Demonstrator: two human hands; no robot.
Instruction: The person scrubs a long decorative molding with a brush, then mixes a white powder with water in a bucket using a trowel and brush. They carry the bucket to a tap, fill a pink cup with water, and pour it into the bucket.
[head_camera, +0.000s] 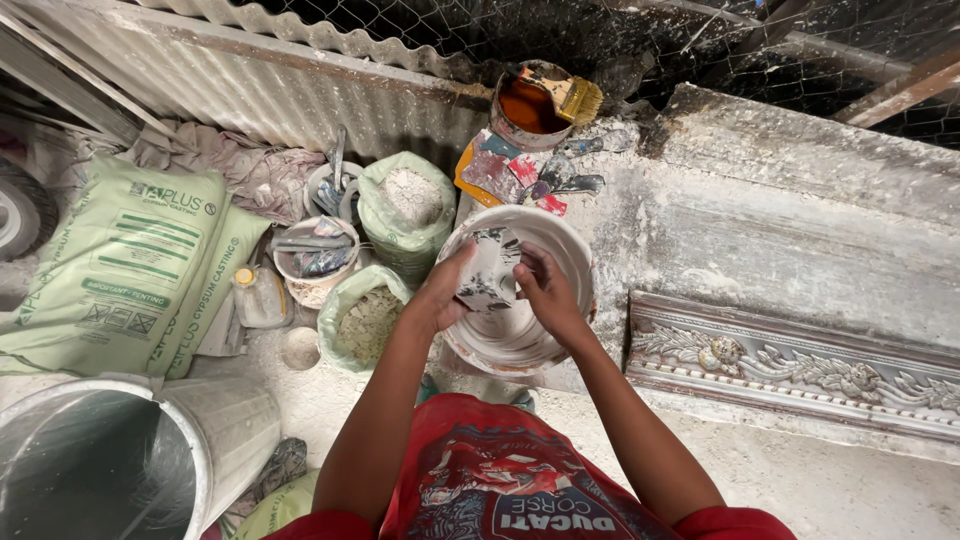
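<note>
Plaster-casting workshop, rough and dusty. Shown by: gypsum sacks stacked left of hands, open powder bags just beyond them, ornate cast moulding laid right, paint tin with brush beyond, corrugated sheet wall behind.

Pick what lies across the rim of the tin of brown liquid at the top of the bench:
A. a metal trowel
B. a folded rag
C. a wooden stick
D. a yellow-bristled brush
D: a brush with yellow bristles rests across the rim of the tin of brown liquid, beyond the white bowl that both hands work over.
</note>
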